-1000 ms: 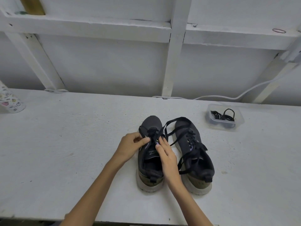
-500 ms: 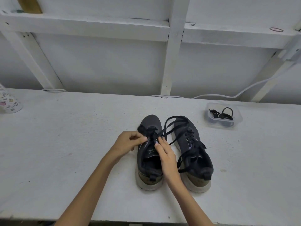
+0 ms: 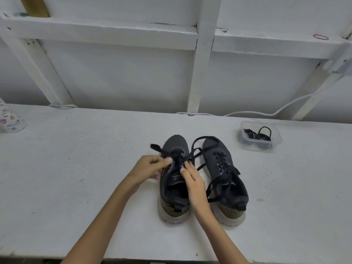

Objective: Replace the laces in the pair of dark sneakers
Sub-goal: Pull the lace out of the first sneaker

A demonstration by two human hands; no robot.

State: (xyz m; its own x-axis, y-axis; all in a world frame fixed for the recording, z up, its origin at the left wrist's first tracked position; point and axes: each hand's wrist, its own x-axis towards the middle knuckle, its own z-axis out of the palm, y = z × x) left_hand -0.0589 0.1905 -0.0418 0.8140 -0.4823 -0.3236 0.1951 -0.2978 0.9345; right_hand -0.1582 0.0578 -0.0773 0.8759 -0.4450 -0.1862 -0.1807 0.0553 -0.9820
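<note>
Pinching lace, apparently: blurred left hand

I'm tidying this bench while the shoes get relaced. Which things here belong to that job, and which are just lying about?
In the job: left hand pinching the lace; right hand on the sneaker being worked on; second sneaker; plastic tub of black coils, probably laces.

Lying about: patterned cup; white cable; rubber band on the shelf.
</note>
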